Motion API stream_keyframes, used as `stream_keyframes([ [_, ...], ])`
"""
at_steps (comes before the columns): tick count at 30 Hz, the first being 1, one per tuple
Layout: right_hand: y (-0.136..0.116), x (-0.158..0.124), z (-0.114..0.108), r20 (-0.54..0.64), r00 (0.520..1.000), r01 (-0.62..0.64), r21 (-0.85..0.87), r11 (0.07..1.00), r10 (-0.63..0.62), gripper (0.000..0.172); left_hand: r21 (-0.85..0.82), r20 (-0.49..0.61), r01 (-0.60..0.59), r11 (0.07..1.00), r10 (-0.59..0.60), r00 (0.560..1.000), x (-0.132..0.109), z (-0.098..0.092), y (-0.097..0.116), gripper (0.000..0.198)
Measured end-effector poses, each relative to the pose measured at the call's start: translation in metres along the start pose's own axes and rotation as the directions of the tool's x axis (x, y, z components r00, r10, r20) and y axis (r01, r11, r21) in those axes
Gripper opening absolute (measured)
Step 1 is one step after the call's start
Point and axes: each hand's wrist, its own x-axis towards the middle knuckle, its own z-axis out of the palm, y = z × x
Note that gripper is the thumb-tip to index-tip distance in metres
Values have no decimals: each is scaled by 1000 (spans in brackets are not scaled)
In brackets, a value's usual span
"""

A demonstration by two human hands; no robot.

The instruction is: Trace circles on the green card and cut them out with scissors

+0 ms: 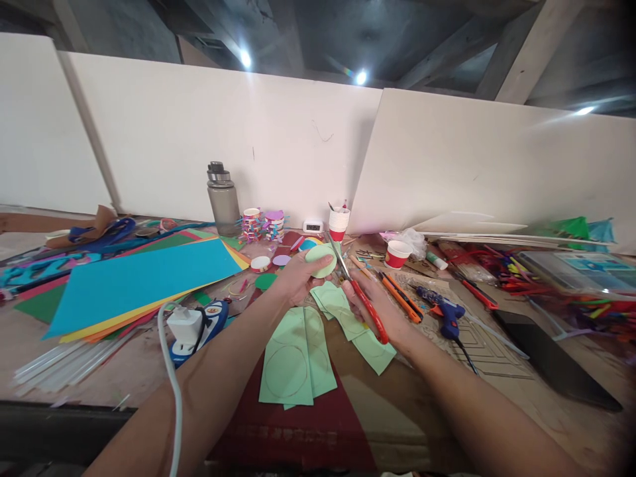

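My left hand (297,275) is closed on a light green paper circle (320,261), thumb on its face. My right hand (382,301) grips red-handled scissors (366,301); their blades point up and lie beside the circle's right edge. I cannot tell whether the blades touch the paper. Below the hands are light green paper pieces (287,361), one with a drawn circle outline. More green strips (373,351) lie partly under my right hand.
Coloured sheets (149,285) and a white charger (185,329) with a cable lie left. A bottle (223,202) and paper cups (339,222) stand at the back. To the right are box cutters (403,298), a glue gun (450,315) and a dark phone-like slab (556,358).
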Motion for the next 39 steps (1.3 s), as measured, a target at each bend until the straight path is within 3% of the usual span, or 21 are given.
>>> stream_keyframes([
  [6, 1, -1, 1, 5, 1000, -19, -6, 1000, 19, 40, 9, 12, 10, 1000, -10, 1000, -1, -1, 3, 41],
  [15, 1, 0, -1, 34, 999, -36, -8, 999, 37, 40, 89, 63, 23, 996, -29, 998, -3, -3, 13, 49],
  [25, -7, -1, -4, 46, 999, -25, -39, 999, 27, 37, 163, 118, 42, 986, -61, 991, 2, -16, 16, 42],
  [32, -5, 0, -2, -13, 1000, 8, -78, 997, -9, 39, -33, -133, -15, 999, 10, 991, 2, -2, 5, 44],
  [39, -7, 2, -3, -57, 995, 69, -250, 966, -86, 38, 2, -125, -43, 999, 43, 991, -1, 5, 1, 52],
])
